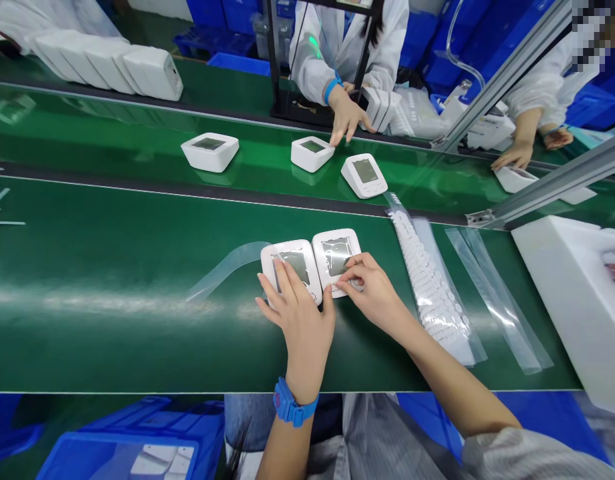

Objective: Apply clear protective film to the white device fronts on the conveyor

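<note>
Handling left unit [302, 259] and right unit [332, 252], side by side on green table [137, 353].
Left hand [303, 323] spread over left unit; right hand [373, 288], fingertips together, at right unit; cannot tell what it pinches.

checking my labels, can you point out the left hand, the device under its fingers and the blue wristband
Left hand [303, 321]: head view, on the back of the hand.
Device [298, 262]: head view, on its screen.
Blue wristband [296, 408]: head view, on the front of the band.
</note>
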`<state>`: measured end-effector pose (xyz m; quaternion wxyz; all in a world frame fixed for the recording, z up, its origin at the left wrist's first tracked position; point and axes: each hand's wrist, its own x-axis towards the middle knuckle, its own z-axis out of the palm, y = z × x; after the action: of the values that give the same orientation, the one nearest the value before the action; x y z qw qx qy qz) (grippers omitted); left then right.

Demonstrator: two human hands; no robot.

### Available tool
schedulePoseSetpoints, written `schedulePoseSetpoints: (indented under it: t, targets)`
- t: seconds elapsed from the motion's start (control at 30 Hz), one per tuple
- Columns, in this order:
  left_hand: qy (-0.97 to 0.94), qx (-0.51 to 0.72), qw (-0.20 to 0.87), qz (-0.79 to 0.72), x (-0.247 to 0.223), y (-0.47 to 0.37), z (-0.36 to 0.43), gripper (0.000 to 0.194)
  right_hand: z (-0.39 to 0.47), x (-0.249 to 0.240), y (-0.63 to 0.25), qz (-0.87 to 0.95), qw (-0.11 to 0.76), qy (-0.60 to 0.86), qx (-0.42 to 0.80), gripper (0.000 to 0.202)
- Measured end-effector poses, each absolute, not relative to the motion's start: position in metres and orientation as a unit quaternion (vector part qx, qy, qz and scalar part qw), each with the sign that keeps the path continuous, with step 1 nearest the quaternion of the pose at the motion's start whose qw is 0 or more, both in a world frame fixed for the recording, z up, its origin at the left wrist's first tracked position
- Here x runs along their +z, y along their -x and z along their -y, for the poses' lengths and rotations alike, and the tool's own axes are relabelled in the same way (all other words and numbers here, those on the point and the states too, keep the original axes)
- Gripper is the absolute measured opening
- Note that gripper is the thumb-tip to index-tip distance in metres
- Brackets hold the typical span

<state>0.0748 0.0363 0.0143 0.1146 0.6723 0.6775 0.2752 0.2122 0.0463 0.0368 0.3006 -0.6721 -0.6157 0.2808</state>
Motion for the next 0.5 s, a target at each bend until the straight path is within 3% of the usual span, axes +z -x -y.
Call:
schedulePoseSetpoints:
  t: [0.5]
  targets:
    - [-0.675,0.219,0.100,-0.697,0.0168,-0.0758,-0.0366,0.081,-0.0458,0.0339,-0.2120,0.624,0.307,0.667,0.269,0.011]
